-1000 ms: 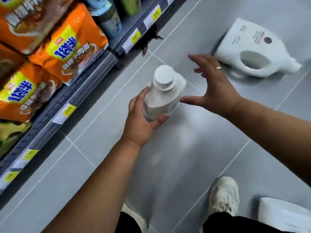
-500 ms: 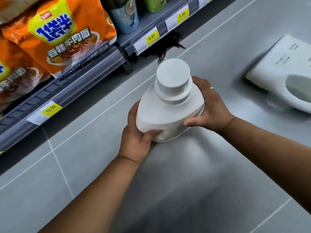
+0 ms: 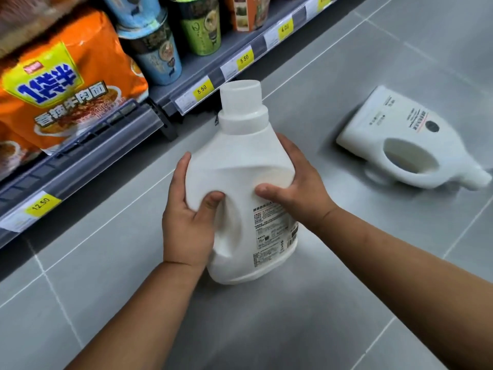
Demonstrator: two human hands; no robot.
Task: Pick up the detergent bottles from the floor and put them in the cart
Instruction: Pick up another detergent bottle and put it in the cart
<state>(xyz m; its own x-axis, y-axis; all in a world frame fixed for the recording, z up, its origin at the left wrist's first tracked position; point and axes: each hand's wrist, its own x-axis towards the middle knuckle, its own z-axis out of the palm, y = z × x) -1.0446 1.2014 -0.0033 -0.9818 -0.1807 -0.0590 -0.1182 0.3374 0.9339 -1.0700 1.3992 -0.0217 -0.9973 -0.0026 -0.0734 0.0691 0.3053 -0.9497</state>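
On a grey shop floor, left hand and right hand grip a white detergent bottle; its smooth sides could slip free.

The floor is laid with large grey tiles, parted by thin pale grout lines, and it carries a soft, dull sheen from overhead light. A grey store shelf runs slantwise along the left and upper side, with a dark gap below its lowest board. Clear strips on its front edge hold yellow price tags: 12.50, two marked 5.50, and 4.00. On the shelf lie orange noodle packs; beside them stand a blue noodle cup and a green cup. A black bracket sits where two shelf sections meet.
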